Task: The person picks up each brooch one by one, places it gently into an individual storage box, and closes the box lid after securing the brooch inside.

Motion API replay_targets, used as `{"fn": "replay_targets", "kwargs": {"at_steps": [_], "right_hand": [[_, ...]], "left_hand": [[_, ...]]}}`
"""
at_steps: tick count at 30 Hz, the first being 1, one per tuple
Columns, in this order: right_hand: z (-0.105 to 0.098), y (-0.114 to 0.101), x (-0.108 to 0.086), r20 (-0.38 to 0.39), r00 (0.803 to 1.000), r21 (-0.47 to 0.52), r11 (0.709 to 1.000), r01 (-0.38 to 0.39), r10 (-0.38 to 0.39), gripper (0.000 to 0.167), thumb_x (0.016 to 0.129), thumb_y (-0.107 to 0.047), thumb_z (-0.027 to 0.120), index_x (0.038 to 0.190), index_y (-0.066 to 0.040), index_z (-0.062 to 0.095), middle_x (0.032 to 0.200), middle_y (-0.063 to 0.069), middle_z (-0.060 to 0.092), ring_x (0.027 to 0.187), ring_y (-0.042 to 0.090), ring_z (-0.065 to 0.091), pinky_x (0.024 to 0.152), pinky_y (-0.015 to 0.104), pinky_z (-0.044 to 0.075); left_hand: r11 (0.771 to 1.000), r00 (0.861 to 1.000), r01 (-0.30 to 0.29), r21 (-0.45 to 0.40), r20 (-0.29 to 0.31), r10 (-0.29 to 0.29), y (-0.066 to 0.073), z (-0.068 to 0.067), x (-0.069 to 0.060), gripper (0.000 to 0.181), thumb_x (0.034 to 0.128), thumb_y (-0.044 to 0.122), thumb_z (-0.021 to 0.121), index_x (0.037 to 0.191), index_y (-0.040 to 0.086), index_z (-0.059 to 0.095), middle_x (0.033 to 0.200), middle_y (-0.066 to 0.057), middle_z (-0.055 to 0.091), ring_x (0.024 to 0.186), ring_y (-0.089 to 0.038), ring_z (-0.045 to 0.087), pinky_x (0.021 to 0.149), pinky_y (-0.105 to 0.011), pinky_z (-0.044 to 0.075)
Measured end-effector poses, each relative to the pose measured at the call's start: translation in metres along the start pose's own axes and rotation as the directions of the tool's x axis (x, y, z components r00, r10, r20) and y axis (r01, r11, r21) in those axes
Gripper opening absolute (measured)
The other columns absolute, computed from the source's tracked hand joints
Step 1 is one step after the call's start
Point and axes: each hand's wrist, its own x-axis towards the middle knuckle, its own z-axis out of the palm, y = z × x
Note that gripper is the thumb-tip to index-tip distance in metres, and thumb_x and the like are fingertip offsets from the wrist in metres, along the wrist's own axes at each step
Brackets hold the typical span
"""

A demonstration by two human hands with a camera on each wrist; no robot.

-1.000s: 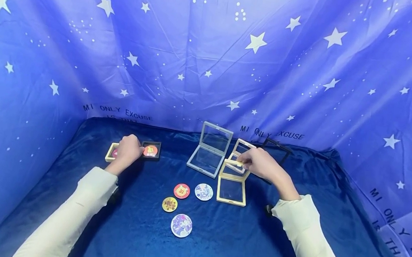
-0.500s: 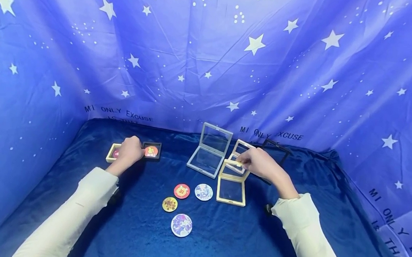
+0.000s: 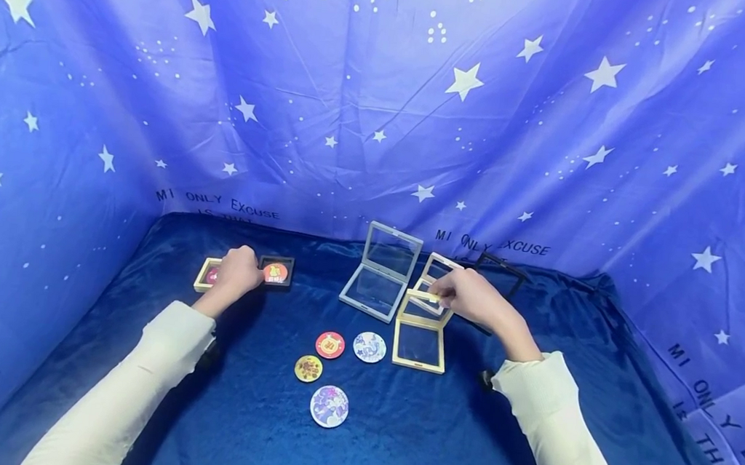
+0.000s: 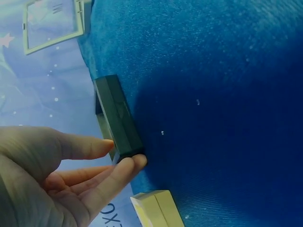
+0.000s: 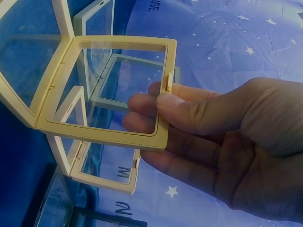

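Note:
My left hand (image 3: 237,278) pinches the near end of a small closed black display case (image 4: 116,118) between thumb and fingers. Inside that case shows an orange round badge (image 3: 275,273). A closed pale-yellow case (image 3: 205,275) with a dark pink badge lies just left of the same hand, which partly covers it. With thumb and fingertips, my right hand (image 5: 208,137) grips the raised lid edge of an open yellow display case (image 5: 106,137). The lower half of this case rests on the cloth, and clear film spans its frames.
Behind the yellow case stand an open cream case (image 3: 441,265) and an open black case (image 3: 502,272). An open grey-blue case (image 3: 373,291) is to their left. Several round badges (image 3: 329,406) lie on the blue cloth (image 3: 251,435). A starry curtain (image 3: 337,98) hangs around the back and sides.
Both hands keep their places and holds. The head view has shifted very slightly; nothing else has visibly moved.

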Motion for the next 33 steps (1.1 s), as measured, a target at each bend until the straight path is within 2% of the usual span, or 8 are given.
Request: {"fn": "replay_targets", "kwargs": {"at_steps": [8,15,17,19,21,23,29,33], "right_hand": [[-0.001,0.002,0.003,0.032,0.999,0.004,1.000,0.006,-0.006,0.026,0.093,0.007,0.062,0.113,-0.001,0.077,0.111,0.017,0.076,0.081,0.015,0.067,0.070,0.031,0.054],[-0.002,0.003,0.001,0.033,0.999,-0.008,1.000,0.005,-0.005,0.026,0.095,0.005,0.062,0.117,0.001,0.075,0.116,0.019,0.075,0.093,0.024,0.073,0.079,0.040,0.059],[-0.002,0.004,0.000,0.030,1.000,-0.012,1.000,-0.001,0.001,0.027,0.096,0.005,0.061,0.119,0.001,0.074,0.117,0.020,0.074,0.098,0.028,0.073,0.083,0.043,0.059],[-0.003,0.006,-0.001,0.025,1.000,-0.014,1.000,0.002,-0.001,0.027,0.096,0.006,0.060,0.119,0.001,0.074,0.116,0.019,0.074,0.100,0.029,0.073,0.084,0.044,0.059],[-0.003,0.007,-0.002,0.018,1.000,-0.012,1.000,0.006,-0.006,0.027,0.096,0.006,0.060,0.118,0.000,0.075,0.116,0.019,0.075,0.099,0.029,0.073,0.082,0.043,0.059],[-0.004,0.008,-0.003,0.012,1.000,-0.009,1.000,0.013,-0.013,0.027,0.095,0.007,0.060,0.116,0.000,0.076,0.114,0.018,0.075,0.095,0.026,0.073,0.079,0.040,0.059],[-0.007,0.011,-0.004,-0.002,1.000,-0.005,1.000,0.023,-0.023,0.026,0.095,0.007,0.061,0.114,0.000,0.076,0.110,0.017,0.076,0.091,0.024,0.073,0.077,0.039,0.059],[-0.007,0.015,-0.005,-0.012,1.000,-0.012,1.000,0.012,-0.012,0.023,0.095,0.005,0.063,0.113,0.000,0.076,0.108,0.017,0.077,0.090,0.025,0.073,0.077,0.040,0.059]], "left_hand": [[0.999,1.000,0.030,0.016,0.006,-0.030,0.009,-0.006,-0.004,0.043,0.0861,0.018,0.072,0.054,0.010,0.045,0.064,-0.017,0.060,0.067,-0.038,0.063,0.064,-0.051,0.051],[0.997,0.994,-0.070,-0.015,-0.089,0.068,0.026,-0.006,-0.012,0.042,0.0828,0.007,0.062,0.052,0.013,0.035,0.052,0.004,0.028,0.052,-0.018,0.032,0.049,-0.032,0.028],[0.994,0.988,-0.107,-0.025,-0.119,0.103,0.036,-0.006,-0.016,0.029,0.0839,0.006,0.062,0.056,0.005,0.051,0.052,-0.002,0.042,0.052,-0.020,0.040,0.049,-0.035,0.037],[0.990,0.983,-0.136,-0.029,-0.131,0.131,0.046,-0.004,-0.020,0.016,0.0859,0.007,0.062,0.075,-0.002,0.069,0.065,-0.013,0.065,0.056,-0.026,0.056,0.056,-0.041,0.049],[0.986,0.979,-0.163,-0.024,-0.129,0.158,0.057,-0.001,-0.024,0.021,0.0884,0.010,0.065,0.099,-0.005,0.076,0.091,-0.021,0.076,0.064,-0.030,0.066,0.063,-0.046,0.056],[0.981,0.975,-0.190,-0.029,-0.119,0.185,0.067,0.003,-0.028,0.030,0.0900,0.012,0.067,0.112,-0.006,0.074,0.107,-0.023,0.076,0.074,-0.032,0.073,0.069,-0.048,0.059],[0.959,0.959,-0.280,-0.035,-0.060,0.278,0.099,0.015,-0.042,0.031,0.0898,0.017,0.073,0.115,-0.002,0.075,0.107,-0.017,0.078,0.070,-0.023,0.072,0.059,-0.036,0.055],[0.930,0.930,-0.368,-0.015,-0.007,0.368,0.118,0.021,-0.050,0.031,0.0897,0.022,0.076,0.114,0.002,0.076,0.100,-0.013,0.079,0.069,-0.020,0.069,0.057,-0.032,0.053]]}}
